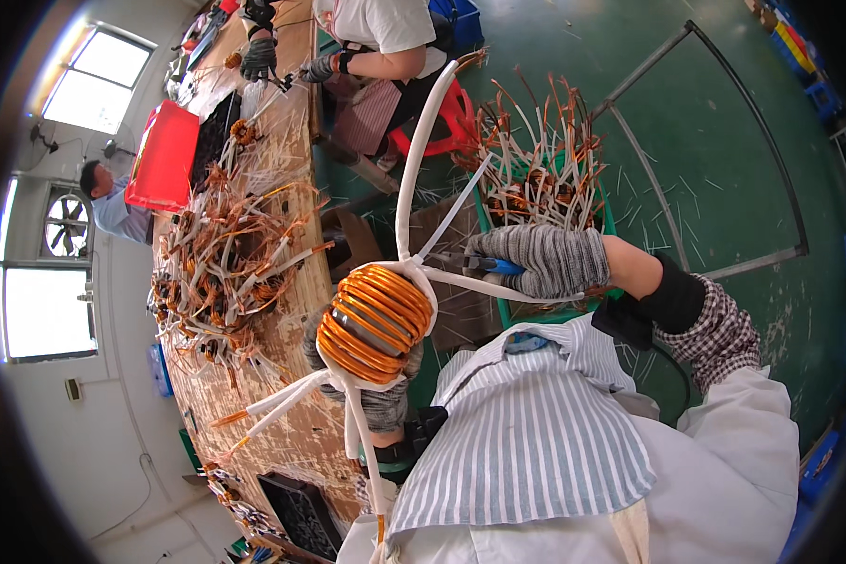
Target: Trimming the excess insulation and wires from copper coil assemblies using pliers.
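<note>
A toroidal coil of thick copper wire is held up close in front of me. White sleeved leads stick out of it upward, to the right and down to the lower left. My left hand, in a grey knit glove, grips the coil from behind, so most of its fingers are hidden. My right hand, gloved alike, is closed round blue-handled pliers. The pliers' jaws are beside a thin white cable tie at the coil's upper right edge. Whether the jaws grip the tie, I cannot tell.
A worn wooden table at left bears a heap of coils and a red tray. Right of me, a green crate holds more coils. A co-worker works at the table's far end. A metal frame is beyond the crate.
</note>
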`<state>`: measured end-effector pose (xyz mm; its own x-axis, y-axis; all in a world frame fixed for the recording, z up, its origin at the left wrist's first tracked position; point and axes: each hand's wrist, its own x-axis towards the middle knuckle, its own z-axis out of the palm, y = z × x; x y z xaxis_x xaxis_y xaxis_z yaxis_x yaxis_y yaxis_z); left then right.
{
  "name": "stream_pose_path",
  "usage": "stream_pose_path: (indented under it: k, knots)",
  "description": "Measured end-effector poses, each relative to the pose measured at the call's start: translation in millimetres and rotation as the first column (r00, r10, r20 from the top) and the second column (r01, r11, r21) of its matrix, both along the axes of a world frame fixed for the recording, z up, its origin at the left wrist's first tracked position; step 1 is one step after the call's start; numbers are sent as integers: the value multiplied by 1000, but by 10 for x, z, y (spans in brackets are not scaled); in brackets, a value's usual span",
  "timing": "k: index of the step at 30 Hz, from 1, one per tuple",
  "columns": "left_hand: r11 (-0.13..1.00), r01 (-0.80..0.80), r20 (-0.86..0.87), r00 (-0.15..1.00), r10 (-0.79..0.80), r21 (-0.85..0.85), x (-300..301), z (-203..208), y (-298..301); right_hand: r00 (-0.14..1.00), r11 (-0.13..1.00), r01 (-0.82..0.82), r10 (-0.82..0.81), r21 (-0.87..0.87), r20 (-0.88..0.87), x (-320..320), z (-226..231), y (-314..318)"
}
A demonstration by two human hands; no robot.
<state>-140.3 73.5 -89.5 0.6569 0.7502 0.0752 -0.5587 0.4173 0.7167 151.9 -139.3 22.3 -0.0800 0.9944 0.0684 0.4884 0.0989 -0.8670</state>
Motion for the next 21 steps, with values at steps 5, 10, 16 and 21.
stream_pose_path:
  k: [5,10,16,21]
  knots:
    - [999,25,4,1000,-25,26,36,18,-36,1000,1000,-4,3,11,11,25,-46,15]
    - [980,40,-99,995,-21,197,70,69,-88,991,993,80,-89,-93,-101,46,84,34]
    - [252,327,-411,652,637,911,160,211,-316,882,914,182,11,-362,471,146,710,-27]
    - [866,114,-502,848,170,487,-28,-61,-72,985,941,26,34,-336,169,173,617,-51]
